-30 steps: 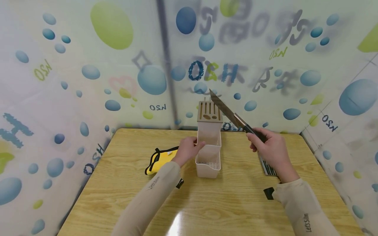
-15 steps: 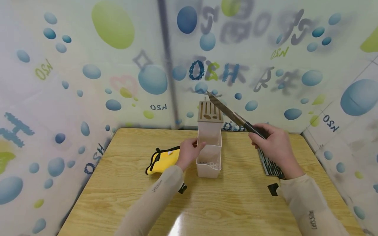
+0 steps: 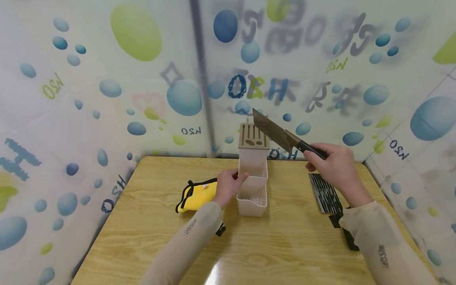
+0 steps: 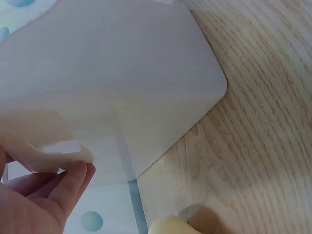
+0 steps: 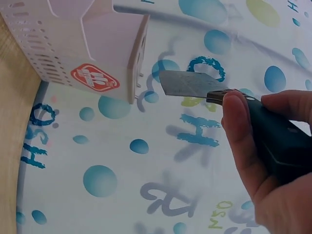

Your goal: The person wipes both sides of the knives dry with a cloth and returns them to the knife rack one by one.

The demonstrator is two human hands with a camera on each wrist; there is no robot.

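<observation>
A pale kitchen-tool holder (image 3: 252, 208) stands upright on the table, with stepped compartments and a tan slotted top (image 3: 246, 145). My left hand (image 3: 228, 187) grips its left side; in the left wrist view, fingertips (image 4: 77, 170) pinch the holder's edge beside an opening. My right hand (image 3: 336, 168) holds a broad-bladed kitchen knife (image 3: 270, 130) by its black handle. The blade points up and left and overlaps the slotted top in the head view. In the right wrist view, the knife (image 5: 187, 84) is apart from the holder (image 5: 112, 39).
Left of the holder lies a yellow fabric item (image 3: 199, 196) with black trim, partly behind my left hand. A flat black-and-silver striped thing (image 3: 325, 193) lies at right below my right hand. The patterned wall (image 3: 160, 134) rises directly behind the wooden table (image 3: 278, 245).
The knife has rolled in my right hand, so more of its broad face shows. That hand has shifted slightly right and up. My left hand keeps its grip on the holder, which stays in place.
</observation>
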